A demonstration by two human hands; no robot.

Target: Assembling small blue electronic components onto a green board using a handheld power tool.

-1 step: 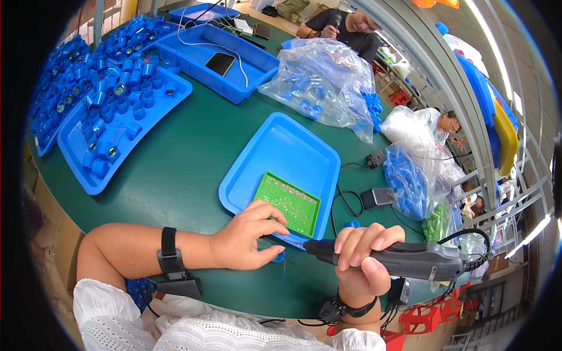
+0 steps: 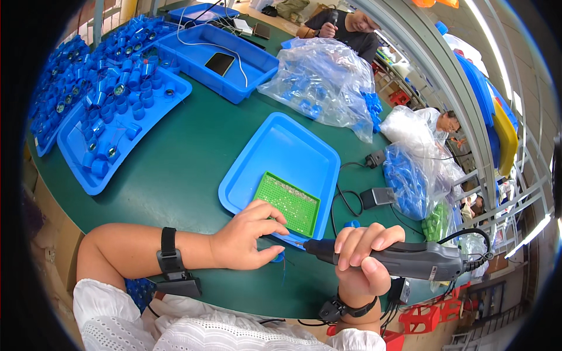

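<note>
My right hand (image 2: 366, 257) is closed round a dark grey electric screwdriver (image 2: 418, 260), held nearly level with its tip pointing left. That tip is close to the front edge of a blue tray (image 2: 257, 158). My left hand (image 2: 249, 237) is open at the tray's near edge, thumb and forefinger apart, with nothing visible between them. Inside the tray lies a green perforated plate (image 2: 293, 202) with many tiny pale metallic pieces on it. Beside my left thumb, a blue cup-like part (image 2: 279, 256) shows partly, a thin wire hanging below it.
At left, blue trays (image 2: 93, 186) carry heaped blue cups (image 2: 117, 88). A blue bin (image 2: 205, 44) holds a phone (image 2: 220, 63). Clear plastic bags (image 2: 322, 82) stand at the back right. Cables and a black adapter (image 2: 377, 198) lie right of the tray. A person (image 2: 351, 35) works across the table.
My hands and the screwdriver have not visibly moved. Across the table, the other person's hand with a dark tool has shifted slightly.
</note>
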